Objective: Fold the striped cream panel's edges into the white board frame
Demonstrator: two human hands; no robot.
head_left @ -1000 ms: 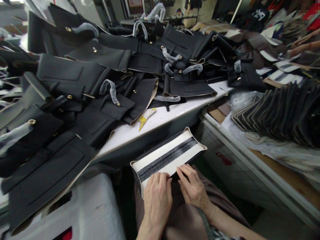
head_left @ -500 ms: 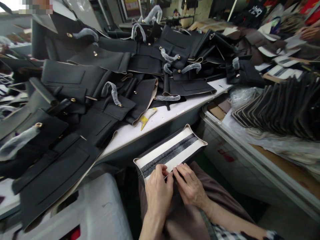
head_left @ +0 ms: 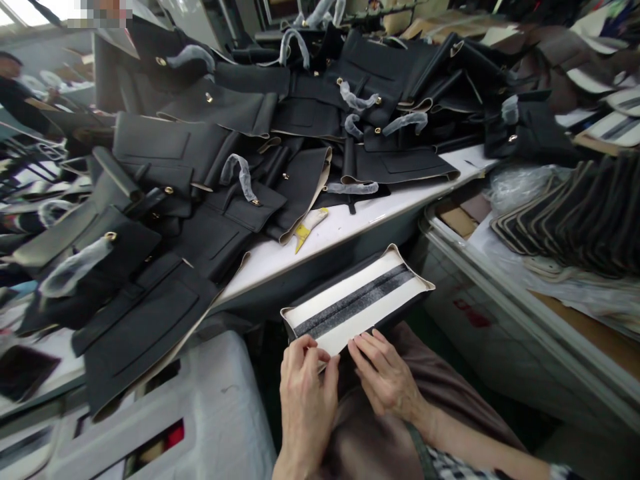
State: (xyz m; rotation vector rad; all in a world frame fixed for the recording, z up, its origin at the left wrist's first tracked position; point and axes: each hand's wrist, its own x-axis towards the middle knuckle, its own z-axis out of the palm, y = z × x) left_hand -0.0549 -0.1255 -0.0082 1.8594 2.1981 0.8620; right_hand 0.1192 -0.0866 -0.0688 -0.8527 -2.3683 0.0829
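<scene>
An unfinished black leather bag [head_left: 425,299] rests on my lap, its underside facing up. A cream base panel [head_left: 395,299] with a dark lengthwise stripe covers that side, and its far corners stick up in small points. At the near-left part of the rim, my left hand [head_left: 307,393] pinches the edge between thumb and bent fingers. My right hand [head_left: 385,373] is closed on the same near edge further right, fingertips over the rim and thumb hidden underneath. A short stretch of edge shows between the two hands.
Black leather bag pieces [head_left: 145,327] with plastic-wrapped handles are heaped on the white table [head_left: 260,267]. A yellow-and-white scrap [head_left: 310,227] lies near its edge. At right, a cart [head_left: 500,313] carries stacked dark panels [head_left: 565,213]. A grey plastic stool [head_left: 220,400] stands at left.
My left hand has slid left along the bag's near edge, widening the gap to my right hand, which stays on the rim. The view has turned a little left.
</scene>
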